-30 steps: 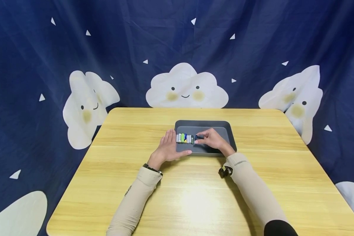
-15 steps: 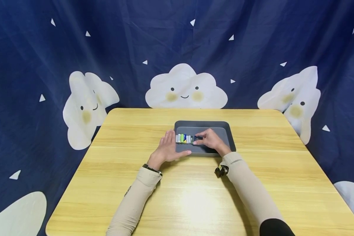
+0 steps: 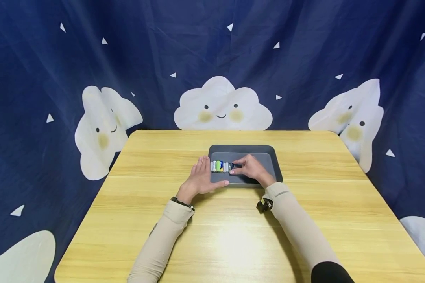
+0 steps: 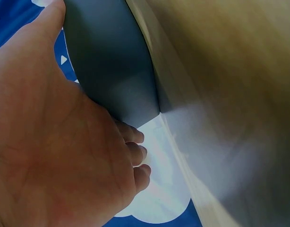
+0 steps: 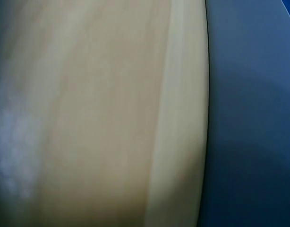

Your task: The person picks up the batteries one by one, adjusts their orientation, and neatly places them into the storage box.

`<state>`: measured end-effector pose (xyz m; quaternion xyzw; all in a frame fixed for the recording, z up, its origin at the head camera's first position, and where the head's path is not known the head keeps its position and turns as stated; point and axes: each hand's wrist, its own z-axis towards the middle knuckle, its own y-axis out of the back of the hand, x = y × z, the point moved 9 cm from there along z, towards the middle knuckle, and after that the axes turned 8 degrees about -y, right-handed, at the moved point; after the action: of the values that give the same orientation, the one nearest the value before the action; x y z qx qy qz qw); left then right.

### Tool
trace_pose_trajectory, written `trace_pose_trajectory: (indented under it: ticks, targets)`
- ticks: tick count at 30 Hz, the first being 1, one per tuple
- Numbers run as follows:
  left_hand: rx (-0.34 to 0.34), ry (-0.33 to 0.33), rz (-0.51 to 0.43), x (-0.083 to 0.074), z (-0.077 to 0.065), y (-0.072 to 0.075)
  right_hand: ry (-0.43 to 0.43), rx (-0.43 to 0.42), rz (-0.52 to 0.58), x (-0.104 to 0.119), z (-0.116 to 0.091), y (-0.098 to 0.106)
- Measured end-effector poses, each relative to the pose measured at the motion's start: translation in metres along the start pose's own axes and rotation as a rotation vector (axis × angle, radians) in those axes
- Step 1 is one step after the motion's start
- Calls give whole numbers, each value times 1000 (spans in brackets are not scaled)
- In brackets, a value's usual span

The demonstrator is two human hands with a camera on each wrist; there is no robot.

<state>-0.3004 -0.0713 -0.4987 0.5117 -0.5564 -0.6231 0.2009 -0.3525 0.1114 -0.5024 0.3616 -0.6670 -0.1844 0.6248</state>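
Observation:
A shallow dark grey tray holds a side-by-side row of several small batteries, white, green, blue and dark, along its left part. My left hand lies with straight fingers along the tray's left side, thumb stretched along the front rim. In the left wrist view, this hand is against the outer tray wall. Inside the tray my right hand pinches a dark battery between thumb and index finger at the row's right end. The right wrist view shows the tray wall, not the hand.
The tray stands on a light wooden table, towards its far edge. Behind hangs a dark blue curtain with white clouds. A black wrist device sits under the right cuff, close to the tray's front.
My right hand has moved slightly left with the dark battery, closing the gap to the row. The left hand has stayed in place against the tray.

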Motion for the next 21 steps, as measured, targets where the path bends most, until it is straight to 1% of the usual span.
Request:
trace_pose_trajectory:
  ticks: [4,10,16,21]
  targets:
    - [-1,2,-3,0,1,0,0,-11,-28,1,1,0]
    - [15,6,-3,0,5,-4,4,-17,-42,1,-2,2]
    - [1,-14,-4,-4,4,-2,8,-15,-42,0,-5,4]
    - [-8,-13,13,-4,4,0,32,-6,-33,3,-6,6]
